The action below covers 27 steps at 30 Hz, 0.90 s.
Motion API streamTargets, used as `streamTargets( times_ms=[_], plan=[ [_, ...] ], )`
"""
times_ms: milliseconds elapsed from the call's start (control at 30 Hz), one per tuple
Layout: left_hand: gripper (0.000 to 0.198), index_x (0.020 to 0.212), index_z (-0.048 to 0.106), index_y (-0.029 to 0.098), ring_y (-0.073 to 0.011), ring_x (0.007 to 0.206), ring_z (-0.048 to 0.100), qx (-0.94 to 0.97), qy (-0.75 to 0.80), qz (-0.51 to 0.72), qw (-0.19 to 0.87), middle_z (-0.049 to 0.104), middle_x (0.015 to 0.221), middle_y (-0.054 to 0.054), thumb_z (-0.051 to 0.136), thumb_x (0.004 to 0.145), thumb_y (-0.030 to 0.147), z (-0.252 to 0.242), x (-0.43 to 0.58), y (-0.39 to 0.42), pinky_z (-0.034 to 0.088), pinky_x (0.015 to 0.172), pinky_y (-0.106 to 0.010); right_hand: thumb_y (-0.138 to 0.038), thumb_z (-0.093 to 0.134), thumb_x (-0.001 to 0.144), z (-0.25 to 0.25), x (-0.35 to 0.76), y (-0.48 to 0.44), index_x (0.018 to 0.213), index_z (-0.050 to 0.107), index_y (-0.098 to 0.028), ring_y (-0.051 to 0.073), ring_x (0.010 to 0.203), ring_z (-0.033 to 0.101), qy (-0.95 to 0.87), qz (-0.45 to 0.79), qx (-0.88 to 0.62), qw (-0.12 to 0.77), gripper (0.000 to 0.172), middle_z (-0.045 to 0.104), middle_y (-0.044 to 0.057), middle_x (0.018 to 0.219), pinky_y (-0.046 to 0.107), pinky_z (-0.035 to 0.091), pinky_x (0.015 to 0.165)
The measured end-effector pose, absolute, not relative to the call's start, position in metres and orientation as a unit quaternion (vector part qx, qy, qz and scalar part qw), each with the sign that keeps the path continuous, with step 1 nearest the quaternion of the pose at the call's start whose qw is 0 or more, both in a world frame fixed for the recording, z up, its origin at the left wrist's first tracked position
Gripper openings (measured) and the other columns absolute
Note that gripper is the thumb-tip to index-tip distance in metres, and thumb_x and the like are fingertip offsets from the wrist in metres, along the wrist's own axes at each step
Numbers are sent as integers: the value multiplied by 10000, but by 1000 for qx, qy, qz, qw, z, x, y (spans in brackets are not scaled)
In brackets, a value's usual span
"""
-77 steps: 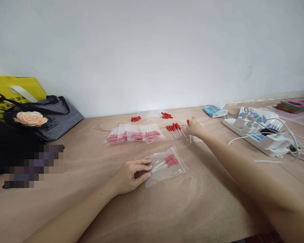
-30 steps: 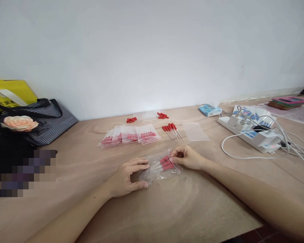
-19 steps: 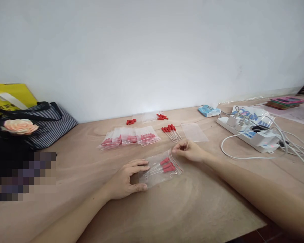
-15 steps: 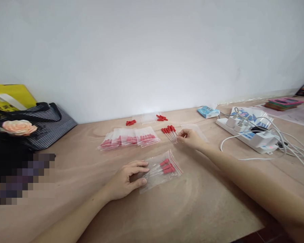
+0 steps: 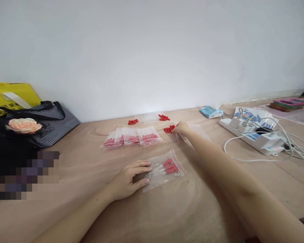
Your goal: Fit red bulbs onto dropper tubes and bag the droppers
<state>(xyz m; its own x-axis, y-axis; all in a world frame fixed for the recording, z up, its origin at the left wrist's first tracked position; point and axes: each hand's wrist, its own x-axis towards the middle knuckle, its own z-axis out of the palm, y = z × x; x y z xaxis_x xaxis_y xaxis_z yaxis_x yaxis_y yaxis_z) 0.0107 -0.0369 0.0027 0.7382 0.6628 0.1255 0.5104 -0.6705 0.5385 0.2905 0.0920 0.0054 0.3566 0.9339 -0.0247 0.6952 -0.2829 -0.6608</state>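
My left hand (image 5: 129, 180) lies on the table with its fingers and thumb apart, the tips resting on the left end of a clear zip bag (image 5: 154, 185). Inside that bag are several droppers with red rubber bulbs (image 5: 171, 166), their bulbs toward the red-striped zip. Farther off, my right hand (image 5: 181, 128) is closed at the bulb end of a row of loose droppers (image 5: 169, 129), fingertips on a red bulb at the row's right side. The hand partly hides the row. Behind this hand lies a flat clear bag (image 5: 200, 131).
Filled zip bags (image 5: 149, 136) overlap in a row at the middle left. Red bulbs (image 5: 133, 122) and more red bulbs (image 5: 164, 117) lie near the wall. On the right are a power strip (image 5: 250, 136) with cables and a blue tissue pack (image 5: 210, 111). A striped bag (image 5: 58, 126) stands left.
My right hand has moved up from beside the dropper stems to the red bulbs. My left hand stays on the zip bag. The view has shifted slightly.
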Motion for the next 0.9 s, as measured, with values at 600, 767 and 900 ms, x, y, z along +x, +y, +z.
streamTargets(
  times_ms=[600, 767, 900],
  plan=[
    [315, 1090, 573, 270, -213, 1137, 452, 901, 326, 152, 244, 520, 1215, -35, 512, 793, 352, 1, 11, -34, 389, 939, -384, -464, 513, 721, -20, 289, -32, 1052, 336, -237, 98, 507, 515, -455, 396, -492, 628, 440, 498, -37, 700, 262, 459, 478],
    [317, 1110, 561, 280, -206, 1153, 434, 902, 331, 140, 240, 508, 1227, -28, 486, 811, 353, 1, 10, -35, 372, 954, -375, -420, 569, 694, -20, 276, -38, 924, 396, -238, 110, 572, 574, -395, 532, -416, 623, 341, 552, -27, 719, 289, 482, 594],
    [314, 1117, 555, 278, -197, 1157, 429, 903, 322, 145, 244, 503, 1231, -26, 468, 824, 348, -2, 9, -35, 364, 961, -357, -361, 641, 658, -19, 272, -43, 859, 426, -222, 108, 631, 594, -397, 604, -370, 584, 325, 593, -14, 747, 271, 483, 628]
  ],
)
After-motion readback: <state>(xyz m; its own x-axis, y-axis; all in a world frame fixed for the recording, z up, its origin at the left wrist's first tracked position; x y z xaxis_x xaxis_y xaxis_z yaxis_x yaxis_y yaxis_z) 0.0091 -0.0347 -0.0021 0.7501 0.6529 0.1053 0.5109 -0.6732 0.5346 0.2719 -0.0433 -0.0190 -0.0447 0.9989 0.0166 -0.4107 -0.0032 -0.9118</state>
